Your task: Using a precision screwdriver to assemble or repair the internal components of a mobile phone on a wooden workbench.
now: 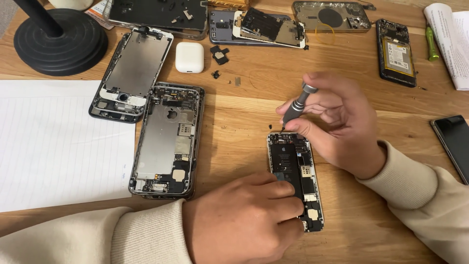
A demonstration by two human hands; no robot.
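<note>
An opened phone [294,168] with its battery and boards exposed lies on the wooden table. My left hand [242,220] rests on its lower half and presses it down with the fingers. My right hand [337,117] pinches a small grey precision screwdriver [296,105], tilted, with its tip at the phone's top edge. A tiny dark screw lies just left of the tip.
A gutted phone shell [166,142] and a detached screen frame [129,73] lie to the left on a lined paper sheet [53,146]. A white earbud case [189,57], several more phone parts at the back, a battery-backed phone [395,53], a black lamp base [58,41] and a dark phone [454,142] surround the work.
</note>
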